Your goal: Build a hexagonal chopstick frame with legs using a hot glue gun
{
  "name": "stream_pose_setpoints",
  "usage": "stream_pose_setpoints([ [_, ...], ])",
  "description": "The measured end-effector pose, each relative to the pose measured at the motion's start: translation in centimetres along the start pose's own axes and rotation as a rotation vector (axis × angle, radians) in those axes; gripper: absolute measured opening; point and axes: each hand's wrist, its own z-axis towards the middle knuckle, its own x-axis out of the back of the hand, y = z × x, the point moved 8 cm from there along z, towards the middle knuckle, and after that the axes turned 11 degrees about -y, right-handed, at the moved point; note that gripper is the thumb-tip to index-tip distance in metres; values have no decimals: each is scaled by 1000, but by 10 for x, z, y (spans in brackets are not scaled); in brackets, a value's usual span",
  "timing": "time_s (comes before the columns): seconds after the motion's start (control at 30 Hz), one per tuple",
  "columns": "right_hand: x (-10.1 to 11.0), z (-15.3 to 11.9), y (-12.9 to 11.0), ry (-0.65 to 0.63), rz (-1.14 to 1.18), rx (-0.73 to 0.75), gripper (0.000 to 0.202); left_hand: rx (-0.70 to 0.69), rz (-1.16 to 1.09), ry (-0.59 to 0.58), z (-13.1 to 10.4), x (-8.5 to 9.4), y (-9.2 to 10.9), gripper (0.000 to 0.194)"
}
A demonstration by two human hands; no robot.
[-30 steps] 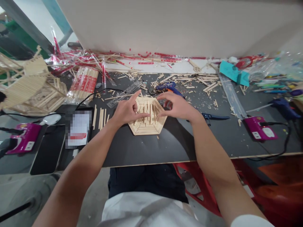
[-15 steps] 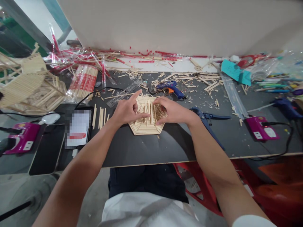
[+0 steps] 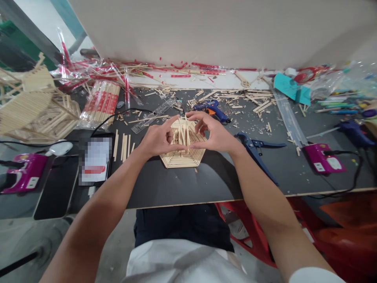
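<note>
An octagonal piece built of thin wooden sticks (image 3: 182, 162) lies on the dark table, with several sticks (image 3: 183, 135) standing up at its middle. My left hand (image 3: 160, 137) is at the left of these sticks, thumb and index finger at their near and far ends. From the right, my right hand (image 3: 207, 131) spans the same sticks in the same way, its thumb at the near end and index finger at the far end. Both hands are closed round the sticks. The exact contact of the fingertips is small to see.
A blue glue gun (image 3: 213, 110) lies behind the piece, and blue cutters (image 3: 256, 155) lie right of it. Loose sticks (image 3: 125, 147), a phone (image 3: 94, 161) and a stick structure (image 3: 32, 110) are on the left. A magenta socket block (image 3: 324, 158) is at right.
My right hand has moved left and its thumb and index finger have come in onto the upright sticks. My left index finger has lowered toward their far end.
</note>
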Motion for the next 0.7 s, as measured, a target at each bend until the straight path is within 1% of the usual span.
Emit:
stream_pose_setpoints([
  [0.2, -7, 2, 1, -48, 61, 1, 67, -14, -4, -14, 0, -1, 2, 116],
  [0.33, -9, 3, 0, -58, 71, -12, 68, -38, -5, 3, -1, -1, 3, 116],
  [0.53, -9, 4, 1, -37, 91, -43, 73, -30, -2, 2, -1, -1, 6, 114],
  [0.7, -9, 4, 1, -34, 91, -69, 73, -27, -6, 0, 0, 0, 8, 118],
])
